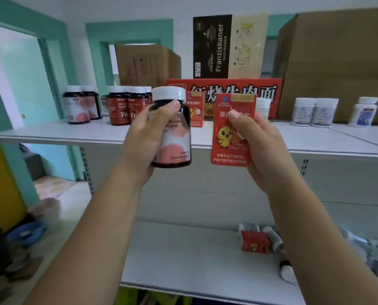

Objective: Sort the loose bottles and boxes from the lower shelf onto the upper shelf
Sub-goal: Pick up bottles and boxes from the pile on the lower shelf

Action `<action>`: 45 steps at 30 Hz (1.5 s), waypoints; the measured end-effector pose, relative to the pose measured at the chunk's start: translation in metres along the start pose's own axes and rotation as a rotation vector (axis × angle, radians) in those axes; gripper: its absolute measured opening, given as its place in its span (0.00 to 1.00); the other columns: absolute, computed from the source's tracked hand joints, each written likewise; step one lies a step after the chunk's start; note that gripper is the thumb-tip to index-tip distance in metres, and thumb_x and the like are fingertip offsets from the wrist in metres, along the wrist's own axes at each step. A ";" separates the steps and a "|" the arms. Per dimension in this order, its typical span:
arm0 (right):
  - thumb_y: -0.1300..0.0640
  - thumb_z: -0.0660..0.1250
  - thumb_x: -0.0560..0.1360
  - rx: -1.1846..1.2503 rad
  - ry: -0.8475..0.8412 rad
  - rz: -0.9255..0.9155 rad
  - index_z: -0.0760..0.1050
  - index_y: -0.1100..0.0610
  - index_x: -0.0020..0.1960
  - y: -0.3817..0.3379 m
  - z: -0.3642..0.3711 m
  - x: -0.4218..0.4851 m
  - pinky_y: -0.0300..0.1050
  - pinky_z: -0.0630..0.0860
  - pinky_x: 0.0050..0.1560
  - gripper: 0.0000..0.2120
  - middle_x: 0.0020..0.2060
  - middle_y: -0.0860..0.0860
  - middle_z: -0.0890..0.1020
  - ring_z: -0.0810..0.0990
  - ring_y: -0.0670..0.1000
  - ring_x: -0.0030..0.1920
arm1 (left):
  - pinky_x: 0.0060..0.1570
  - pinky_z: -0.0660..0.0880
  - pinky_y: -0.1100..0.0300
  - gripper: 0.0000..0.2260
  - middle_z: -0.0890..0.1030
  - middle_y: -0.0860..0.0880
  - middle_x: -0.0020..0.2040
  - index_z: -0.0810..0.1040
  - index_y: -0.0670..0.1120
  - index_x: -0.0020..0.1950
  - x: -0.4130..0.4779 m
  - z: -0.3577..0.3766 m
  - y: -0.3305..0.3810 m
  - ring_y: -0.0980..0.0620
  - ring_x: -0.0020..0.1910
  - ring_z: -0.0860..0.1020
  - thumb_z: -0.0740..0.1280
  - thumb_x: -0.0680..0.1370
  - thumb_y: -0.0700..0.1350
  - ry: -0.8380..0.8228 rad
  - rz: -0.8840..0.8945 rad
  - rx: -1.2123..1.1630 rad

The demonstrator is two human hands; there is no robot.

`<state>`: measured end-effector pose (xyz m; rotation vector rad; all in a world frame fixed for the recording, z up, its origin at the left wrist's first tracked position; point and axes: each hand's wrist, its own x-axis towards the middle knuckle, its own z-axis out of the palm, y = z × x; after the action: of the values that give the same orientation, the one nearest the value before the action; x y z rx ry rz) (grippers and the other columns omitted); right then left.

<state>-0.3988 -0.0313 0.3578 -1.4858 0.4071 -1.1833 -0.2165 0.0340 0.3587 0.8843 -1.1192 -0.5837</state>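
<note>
My left hand [143, 137] grips a dark bottle [175, 137] with a white cap and a pink label, held upright in front of the upper shelf [73, 134]. My right hand [256, 146] pinches a red box [232, 137] with a yellow chick on it, thumb on its front. On the upper shelf stand two pink-label bottles [80, 106], several red-label bottles [126, 108], another red box [195, 108] and white bottles [315, 111]. Loose items lie on the lower shelf [183, 256], among them a red box [255, 242] and some bottles [276, 238], partly hidden by my right arm.
Cardboard cartons [337, 62], a black and cream carton [212, 47] and a long red carton [225, 91] stand at the back of the upper shelf. A doorway [14, 84] opens on the left. Clutter lies on the floor at lower left [23, 234].
</note>
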 end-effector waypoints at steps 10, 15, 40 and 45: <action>0.57 0.73 0.73 -0.194 -0.035 0.044 0.70 0.58 0.65 -0.016 0.059 0.094 0.56 0.79 0.60 0.23 0.56 0.54 0.82 0.84 0.53 0.54 | 0.52 0.81 0.43 0.25 0.85 0.46 0.51 0.79 0.51 0.59 0.090 -0.090 0.014 0.43 0.49 0.84 0.73 0.65 0.60 -0.053 0.031 0.228; 0.60 0.74 0.72 -0.469 -0.173 0.127 0.69 0.54 0.64 -0.014 0.062 0.146 0.54 0.81 0.57 0.24 0.56 0.53 0.80 0.84 0.53 0.53 | 0.54 0.80 0.45 0.26 0.85 0.50 0.50 0.80 0.53 0.57 0.124 -0.109 -0.002 0.46 0.51 0.84 0.75 0.61 0.58 -0.110 -0.053 0.284; 0.36 0.72 0.69 -1.504 -0.303 0.003 0.75 0.49 0.67 0.007 0.095 0.256 0.46 0.78 0.50 0.30 0.56 0.48 0.82 0.81 0.51 0.53 | 0.33 0.77 0.69 0.20 0.83 0.47 0.47 0.77 0.45 0.55 0.210 -0.147 0.036 0.59 0.38 0.84 0.77 0.65 0.42 -0.569 -0.258 0.857; 0.35 0.71 0.69 -1.515 -0.297 0.068 0.76 0.48 0.66 0.015 0.089 0.259 0.44 0.76 0.50 0.29 0.57 0.48 0.81 0.78 0.51 0.56 | 0.37 0.78 0.67 0.26 0.85 0.49 0.46 0.78 0.47 0.55 0.210 -0.153 0.030 0.56 0.43 0.85 0.76 0.59 0.49 -0.572 -0.211 0.830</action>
<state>-0.2071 -0.1911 0.4713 -2.8101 1.2854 -0.4352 -0.0005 -0.0672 0.4666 1.6224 -1.8594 -0.5583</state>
